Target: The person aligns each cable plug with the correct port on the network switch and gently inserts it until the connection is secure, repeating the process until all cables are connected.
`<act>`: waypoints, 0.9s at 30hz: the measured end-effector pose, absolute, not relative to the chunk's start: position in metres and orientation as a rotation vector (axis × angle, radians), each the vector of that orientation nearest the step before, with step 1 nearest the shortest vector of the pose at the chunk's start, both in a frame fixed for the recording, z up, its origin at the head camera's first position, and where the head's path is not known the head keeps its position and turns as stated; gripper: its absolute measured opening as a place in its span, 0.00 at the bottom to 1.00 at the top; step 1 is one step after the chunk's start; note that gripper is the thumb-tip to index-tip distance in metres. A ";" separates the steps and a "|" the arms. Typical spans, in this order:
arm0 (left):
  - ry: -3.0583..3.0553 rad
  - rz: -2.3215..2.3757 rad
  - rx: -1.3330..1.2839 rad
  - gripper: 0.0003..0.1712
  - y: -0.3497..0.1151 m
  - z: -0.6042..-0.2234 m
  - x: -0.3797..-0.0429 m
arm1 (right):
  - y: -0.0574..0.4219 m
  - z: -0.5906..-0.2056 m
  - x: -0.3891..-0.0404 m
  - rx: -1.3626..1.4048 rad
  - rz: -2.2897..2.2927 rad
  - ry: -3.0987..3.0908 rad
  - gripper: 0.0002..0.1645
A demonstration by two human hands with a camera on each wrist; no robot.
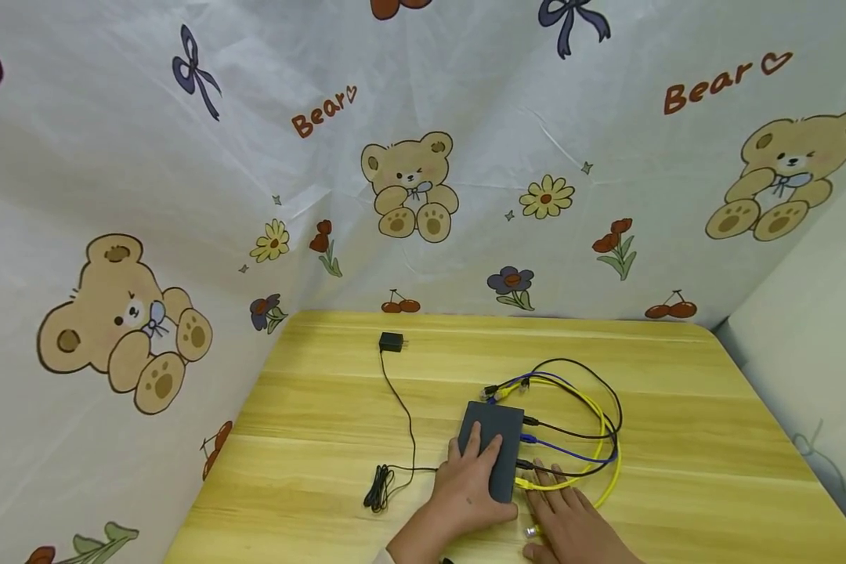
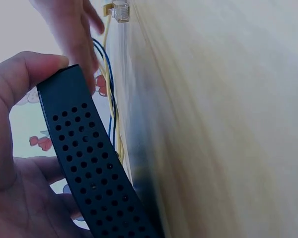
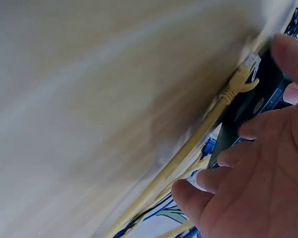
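Observation:
A flat dark network switch (image 1: 507, 429) lies on the table with black, blue and yellow Ethernet cables plugged along its right side. My left hand (image 1: 463, 487) grips it, fingers spread over the top and thumb at the near end. In the left wrist view its perforated side (image 2: 92, 153) faces the camera, thumb pressed on the corner. Just right of the switch is my right hand (image 1: 571, 521), fingers extended and loosely bent, holding nothing. A loose yellow cable plug (image 1: 532, 531) lies beside its thumb; the right wrist view shows this plug (image 3: 243, 72) close to the fingers.
Behind the switch, several loose cable plugs (image 1: 497, 392) bunch together, and the cables loop out to the right (image 1: 616, 439). A black power adapter (image 1: 391, 341) lies at the back left, its cord bundle (image 1: 377, 489) left of the switch. A bear-printed cloth (image 1: 465, 258) hangs behind.

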State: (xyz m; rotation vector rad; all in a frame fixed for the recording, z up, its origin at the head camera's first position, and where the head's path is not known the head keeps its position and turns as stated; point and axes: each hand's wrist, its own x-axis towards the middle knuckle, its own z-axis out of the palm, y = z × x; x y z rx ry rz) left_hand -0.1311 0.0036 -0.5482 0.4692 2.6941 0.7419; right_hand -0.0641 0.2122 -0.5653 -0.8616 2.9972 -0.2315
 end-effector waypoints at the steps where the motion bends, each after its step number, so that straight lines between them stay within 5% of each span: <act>1: 2.690 0.747 0.467 0.58 0.004 -0.548 -0.131 | 0.211 -0.566 -0.066 -0.853 -0.255 3.014 0.51; 9: 2.659 0.759 0.446 0.57 0.005 -0.550 -0.131 | 0.203 -0.563 -0.081 -0.612 -0.277 2.828 0.53; 17: 2.648 0.778 0.441 0.57 0.004 -0.550 -0.131 | 0.212 -0.555 -0.075 -0.714 -0.319 2.696 0.46; 24: 2.659 0.782 0.446 0.58 0.002 -0.548 -0.131 | 0.224 -0.546 -0.070 -0.837 -0.417 2.743 0.12; 27: 2.661 0.784 0.447 0.58 0.002 -0.548 -0.131 | 0.226 -0.547 -0.067 -0.893 -0.411 2.817 0.04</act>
